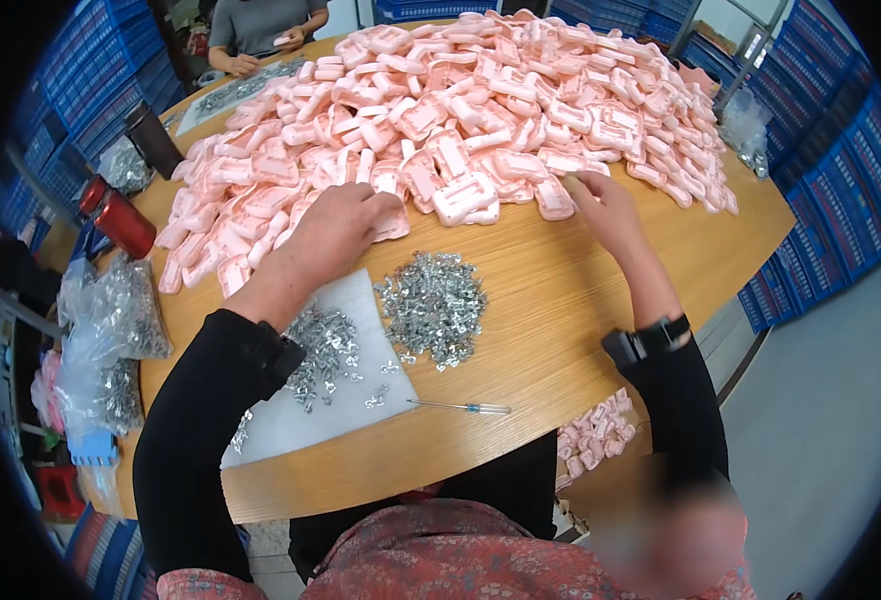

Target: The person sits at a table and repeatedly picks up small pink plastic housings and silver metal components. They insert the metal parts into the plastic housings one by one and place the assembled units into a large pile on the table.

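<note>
A large heap of pale pink plastic shells [465, 195] covers the far part of the wooden table. My left hand [340, 235] is at the heap's near edge, its fingers bent over a pink plastic shell [392, 222]. To the right, my right hand [605, 212] reaches the heap's front edge. Its thumb and fingers are slightly apart beside another pink shell [554, 199], with no firm hold visible. Between my arms lies a pile of small silvery metal clips [432, 308]. More metal clips [322, 350] are scattered on a white sheet [305, 428] below my left wrist.
A thin screwdriver [460, 406] lies near the front edge. Plastic bags of metal parts [120, 330], a red flask [118, 218] and a dark tumbler [153, 142] stand left. Across the table a person [260, 35] handles parts. Blue crates [830, 200] are stacked right; pink pieces [597, 435] sit below.
</note>
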Action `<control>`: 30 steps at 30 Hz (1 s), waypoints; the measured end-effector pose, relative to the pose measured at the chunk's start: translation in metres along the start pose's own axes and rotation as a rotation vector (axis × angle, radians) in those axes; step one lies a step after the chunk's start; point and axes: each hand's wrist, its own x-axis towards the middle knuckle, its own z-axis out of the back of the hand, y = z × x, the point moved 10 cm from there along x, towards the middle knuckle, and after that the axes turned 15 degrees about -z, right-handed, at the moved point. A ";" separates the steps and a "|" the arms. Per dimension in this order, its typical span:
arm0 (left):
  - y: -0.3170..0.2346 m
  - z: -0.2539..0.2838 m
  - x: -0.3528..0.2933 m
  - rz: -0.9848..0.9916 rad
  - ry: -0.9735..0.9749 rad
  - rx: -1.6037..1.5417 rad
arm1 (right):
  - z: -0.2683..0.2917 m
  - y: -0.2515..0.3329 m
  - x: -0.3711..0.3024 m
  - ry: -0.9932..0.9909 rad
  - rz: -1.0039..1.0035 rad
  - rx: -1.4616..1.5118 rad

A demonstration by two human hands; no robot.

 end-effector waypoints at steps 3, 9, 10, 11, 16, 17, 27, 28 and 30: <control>-0.004 0.008 0.002 0.081 -0.087 -0.067 | 0.007 0.015 -0.048 -0.011 0.084 0.112; -0.009 0.037 -0.003 0.409 -0.139 -0.239 | 0.010 0.034 -0.135 0.020 0.200 0.255; -0.013 0.033 -0.008 0.426 -0.145 -0.403 | 0.006 0.034 -0.148 0.046 0.166 0.287; -0.018 0.029 -0.019 0.444 -0.150 -0.565 | -0.001 0.036 -0.160 0.079 0.157 0.333; -0.111 0.015 -0.052 0.591 -0.140 -1.511 | -0.039 0.056 -0.220 0.327 0.175 0.505; -0.128 0.009 -0.067 0.666 -0.101 -1.656 | -0.046 0.067 -0.233 0.400 0.198 0.527; -0.236 -0.016 -0.185 0.801 0.020 -2.017 | -0.132 0.090 -0.337 0.984 0.210 0.245; -0.231 -0.021 -0.193 0.714 0.095 -1.803 | -0.137 0.089 -0.339 0.987 0.120 0.307; -0.234 -0.017 -0.197 0.605 0.056 -1.718 | -0.145 0.090 -0.334 0.943 0.011 0.415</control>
